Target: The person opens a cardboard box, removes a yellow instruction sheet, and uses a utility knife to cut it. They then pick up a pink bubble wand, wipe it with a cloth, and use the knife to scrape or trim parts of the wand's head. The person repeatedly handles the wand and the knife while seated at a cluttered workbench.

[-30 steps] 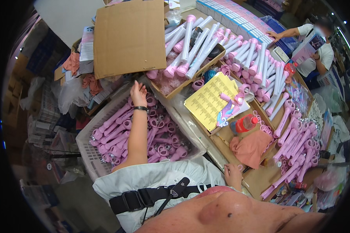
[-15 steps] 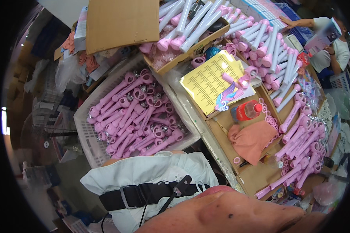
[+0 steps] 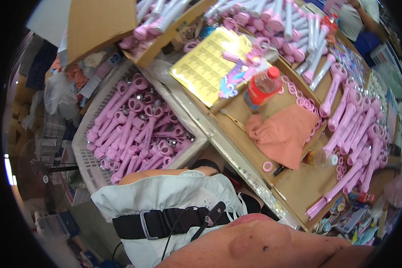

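Neither of my hands shows in the head view. Closest to my lap is a white plastic basket [image 3: 81,154] filled with pink wand-like handles [image 3: 131,129], each with a ring end and silvery bells. To its right, a cardboard tray [image 3: 230,127] on the table holds a crumpled salmon-coloured cloth [image 3: 283,134] and a red-capped bottle [image 3: 262,89]. Yellow printed sheets [image 3: 201,67] lie at the tray's far end, with a small blue-and-purple wing-shaped piece [image 3: 231,82] on them. More pink handles [image 3: 355,120] are piled on the right.
White tubes with pink ends [image 3: 290,27] are heaped at the back. A large cardboard flap [image 3: 100,27] stands at the far left. Small pink rings [image 3: 306,105] and a clear bottle [image 3: 319,158] lie beside the cloth. Another person [image 3: 364,18] is at the upper right.
The whole view has shifted, so the basket and table things sit further left, and the table's far part higher. The other person has partly left the frame. Nothing appears taken or put down.
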The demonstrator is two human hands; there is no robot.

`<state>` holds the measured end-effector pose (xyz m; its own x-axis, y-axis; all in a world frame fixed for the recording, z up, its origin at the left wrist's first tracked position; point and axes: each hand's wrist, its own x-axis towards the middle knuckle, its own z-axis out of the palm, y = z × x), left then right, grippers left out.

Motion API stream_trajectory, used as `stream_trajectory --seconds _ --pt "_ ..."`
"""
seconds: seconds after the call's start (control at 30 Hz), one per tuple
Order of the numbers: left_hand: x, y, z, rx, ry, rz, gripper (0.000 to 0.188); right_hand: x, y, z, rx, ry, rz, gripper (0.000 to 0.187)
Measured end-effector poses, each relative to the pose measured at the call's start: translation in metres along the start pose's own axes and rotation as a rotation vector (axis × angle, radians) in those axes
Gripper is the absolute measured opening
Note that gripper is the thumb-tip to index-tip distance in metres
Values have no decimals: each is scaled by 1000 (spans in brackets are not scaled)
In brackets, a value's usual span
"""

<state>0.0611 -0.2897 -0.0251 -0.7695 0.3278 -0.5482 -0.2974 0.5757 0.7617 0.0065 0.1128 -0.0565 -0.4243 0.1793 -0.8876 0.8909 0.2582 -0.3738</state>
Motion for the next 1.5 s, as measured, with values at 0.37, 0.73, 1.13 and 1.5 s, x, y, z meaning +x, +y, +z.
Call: stream_trajectory --seconds 0.37,0.73,1.13,1.5 --pt "-11 5 69 240 526 101 22 76 133 7 -4 17 -435 36" --pt "-85 -117 89 -170 816 -404 40 70 241 10 370 -340 -63 36" --pt "-82 -203 112 -230 364 -805 46 59 158 -19 -196 -516 -391 48" --pt "12 -152 80 -392 290 -874 46 63 107 -41 -537 -306 -135 47"
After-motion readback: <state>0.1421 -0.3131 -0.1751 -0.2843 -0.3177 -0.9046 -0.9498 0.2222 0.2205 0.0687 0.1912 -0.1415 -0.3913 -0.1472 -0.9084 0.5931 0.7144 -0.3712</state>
